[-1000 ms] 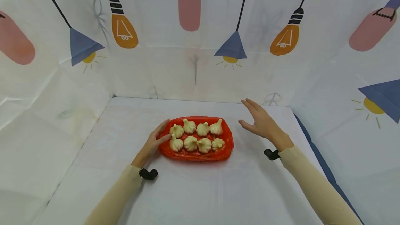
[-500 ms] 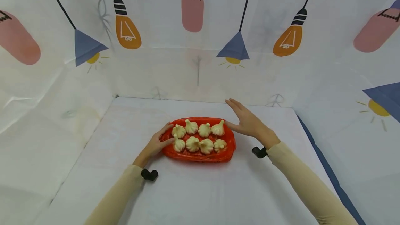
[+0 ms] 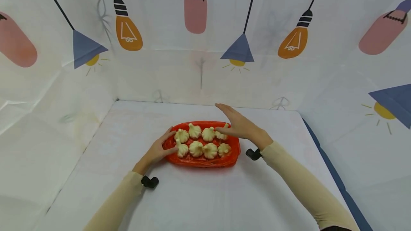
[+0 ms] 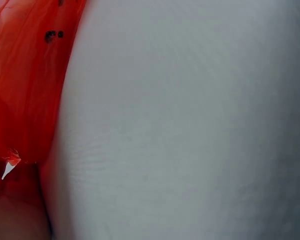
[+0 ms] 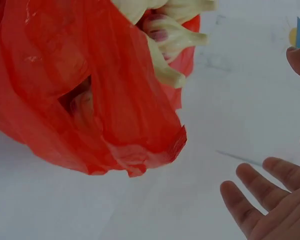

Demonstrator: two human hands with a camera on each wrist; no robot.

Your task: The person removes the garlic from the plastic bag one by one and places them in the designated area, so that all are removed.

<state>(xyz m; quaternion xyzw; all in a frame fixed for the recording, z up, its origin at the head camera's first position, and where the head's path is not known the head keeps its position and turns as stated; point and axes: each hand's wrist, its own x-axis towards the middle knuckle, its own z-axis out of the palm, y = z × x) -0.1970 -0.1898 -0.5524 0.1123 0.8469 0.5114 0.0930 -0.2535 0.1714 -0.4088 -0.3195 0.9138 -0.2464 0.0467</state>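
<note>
Left sleeve: a cream sleeve (image 3: 112, 206) runs from the near left edge up to the wrist, where a small black camera mount (image 3: 150, 181) sits.
Left hand: the left hand (image 3: 156, 149) lies against the left end of the red tray (image 3: 199, 160); the fingers rest along the rim, the thumb points in towards the nearest dumpling. Whether it truly grasps the rim or only rests there, I cannot tell.
Left wrist view: only the red plastic (image 4: 25, 80) at the left and the white cloth (image 4: 190, 125) show, no fingers.
Tray: it sits on the white table (image 3: 199, 195) between the two hands, lined with red plastic film.
Dumplings: eight pale dumplings (image 3: 196, 148) stand in two rows of four inside the tray, just right of the left thumb.
Right hand: the right hand (image 3: 238, 126) hovers flat over the far right corner of the tray, fingers straight and spread, grasping nothing; the far right dumpling (image 3: 221, 134) lies just under its thumb.
Right wrist view: relaxed fingertips (image 5: 255, 200) are apart from the crumpled red film (image 5: 90, 100), with dumpling tips (image 5: 175, 37) above it.
</note>
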